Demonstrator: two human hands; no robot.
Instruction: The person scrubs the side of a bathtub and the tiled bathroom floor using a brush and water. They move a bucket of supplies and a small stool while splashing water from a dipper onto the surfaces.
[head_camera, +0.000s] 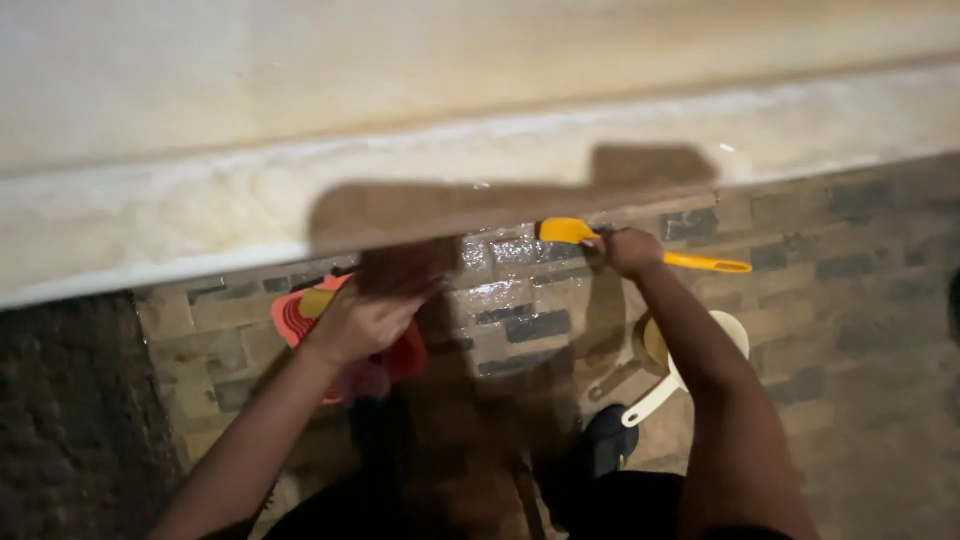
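My right hand (632, 250) grips a yellow long-handled brush or scoop (572, 232), its head at the wet tiled face just under a pale ledge, its handle sticking out to the right. My left hand (365, 320) rests on a red dustpan-like plastic piece (296, 315) held against the same brick-patterned tile wall (510, 300). The tiles between my hands glisten wet. My forearms reach up from the bottom of the view.
A white plastic pot with a long handle (668, 385) sits on the floor below my right arm. A pale stained ledge (480, 150) runs across the top. Dark rough ground (60, 420) lies at the left. A dark shoe (610, 440) shows near the bottom.
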